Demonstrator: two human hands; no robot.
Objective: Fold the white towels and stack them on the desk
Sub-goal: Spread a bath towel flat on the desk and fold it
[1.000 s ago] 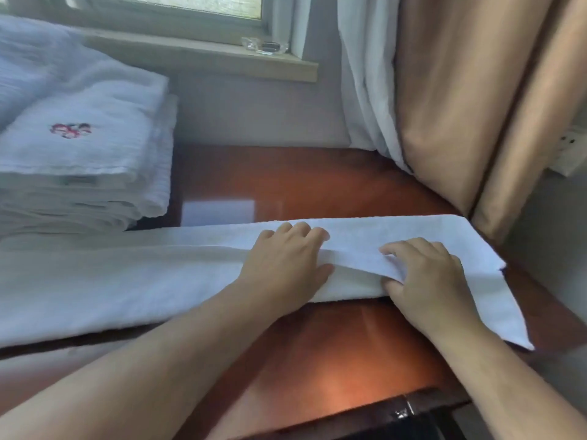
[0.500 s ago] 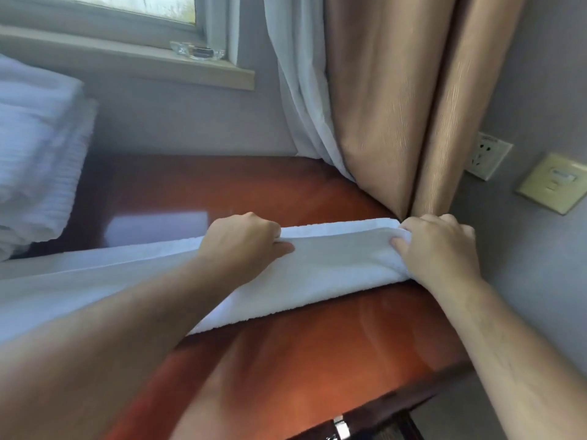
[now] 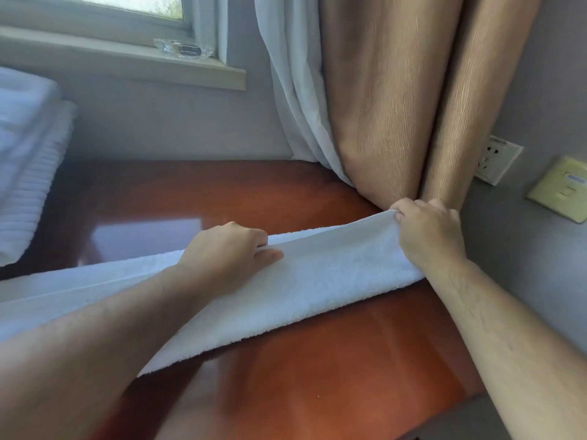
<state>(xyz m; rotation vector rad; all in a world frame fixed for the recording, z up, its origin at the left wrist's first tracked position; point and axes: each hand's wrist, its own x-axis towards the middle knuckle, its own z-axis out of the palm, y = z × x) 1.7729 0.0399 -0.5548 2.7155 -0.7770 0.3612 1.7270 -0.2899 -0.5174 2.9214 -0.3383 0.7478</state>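
The white towel [image 3: 317, 281] lies as a long folded band across the middle of the frame on the reddish desk [image 3: 317, 376], running from the lower left up to the right. The step in hand looks like squaring its right end before the next fold: to do it well, both hands should draw the far edge taut and level, keep the layers aligned, and only then carry the end over. The right hand [image 3: 428, 233], at centre right against the tan curtain [image 3: 397, 106], has its fingers curled, pinching the towel's end corner. The left hand [image 3: 228, 249], mid-frame, grips the far edge, thumb on top and fingers tucked behind. A stack of folded towels [image 3: 28, 169] sits at the left edge.
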